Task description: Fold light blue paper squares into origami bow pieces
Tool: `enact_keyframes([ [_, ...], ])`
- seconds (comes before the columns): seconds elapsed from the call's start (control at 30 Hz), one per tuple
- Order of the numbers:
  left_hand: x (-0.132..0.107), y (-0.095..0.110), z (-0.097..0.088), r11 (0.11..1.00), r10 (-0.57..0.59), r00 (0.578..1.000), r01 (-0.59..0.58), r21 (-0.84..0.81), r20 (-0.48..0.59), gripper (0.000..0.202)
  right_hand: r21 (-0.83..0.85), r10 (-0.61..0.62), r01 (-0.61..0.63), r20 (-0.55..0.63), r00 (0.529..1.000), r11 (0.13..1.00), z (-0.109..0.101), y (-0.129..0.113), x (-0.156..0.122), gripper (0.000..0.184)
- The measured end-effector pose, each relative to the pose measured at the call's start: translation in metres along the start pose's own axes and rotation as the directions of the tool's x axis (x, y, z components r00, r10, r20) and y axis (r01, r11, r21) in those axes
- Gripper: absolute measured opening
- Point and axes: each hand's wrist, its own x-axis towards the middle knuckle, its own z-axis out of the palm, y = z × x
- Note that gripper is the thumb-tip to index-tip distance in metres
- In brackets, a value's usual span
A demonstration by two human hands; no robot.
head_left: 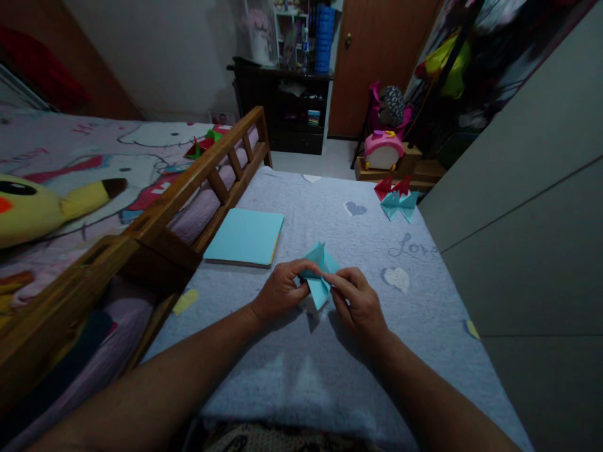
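Note:
A light-blue folded origami paper (319, 292) is held between both hands just above the cloth-covered surface, with pointed flaps sticking up and one flap pointing down toward me. My left hand (282, 290) pinches its left side between thumb and fingers. On the right side, my right hand (360, 301) has its fingertips closed on the paper near the middle fold. Fingers partly cover the folds there. To the left lies a square stack of paper (245, 235) with a light-blue sheet on top.
Finished-looking blue origami (399, 204) and red origami (384, 187) stand at the far right corner of the cloth (320, 194). A wooden bed rail (198, 166) runs along the left, with a yellow plush toy (32, 210) beyond it. A pale cabinet (532, 207) borders the right.

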Motion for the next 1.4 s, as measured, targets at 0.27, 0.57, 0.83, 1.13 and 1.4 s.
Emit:
enact_keyframes([
  [0.27, 0.0001, 0.001, 0.0004, 1.0, -0.008, 1.0, 0.008, 0.008, -0.001, 0.011, 0.016, 0.021, -0.02, -0.018, 1.0, 1.0, 0.0008, 0.0006, -0.0006, 0.022],
  [0.57, -0.0006, 0.0006, 0.0013, 0.998, -0.053, 0.999, 0.053, -0.039, 0.005, 0.013, 0.053, 0.036, -0.034, -0.03, 0.999, 0.998, 0.0027, 0.0026, -0.0011, 0.029],
  [0.83, -0.0007, -0.0003, 0.0018, 0.999, -0.01, 1.0, 0.01, -0.041, -0.007, 0.013, 0.073, 0.035, -0.032, -0.031, 0.999, 0.997, 0.0029, 0.002, -0.0002, 0.031],
  [1.13, 0.0001, 0.0005, 0.0012, 1.0, -0.006, 1.0, 0.006, -0.013, 0.015, 0.016, 0.06, 0.065, -0.064, -0.014, 0.998, 0.996, 0.0019, 0.001, 0.0002, 0.024],
  [1.4, 0.0, -0.0005, -0.0007, 1.0, 0.011, 0.999, -0.011, 0.008, 0.038, 0.022, 0.069, 0.052, -0.052, 0.002, 0.999, 0.996, 0.0011, 0.0022, 0.0006, 0.023],
])
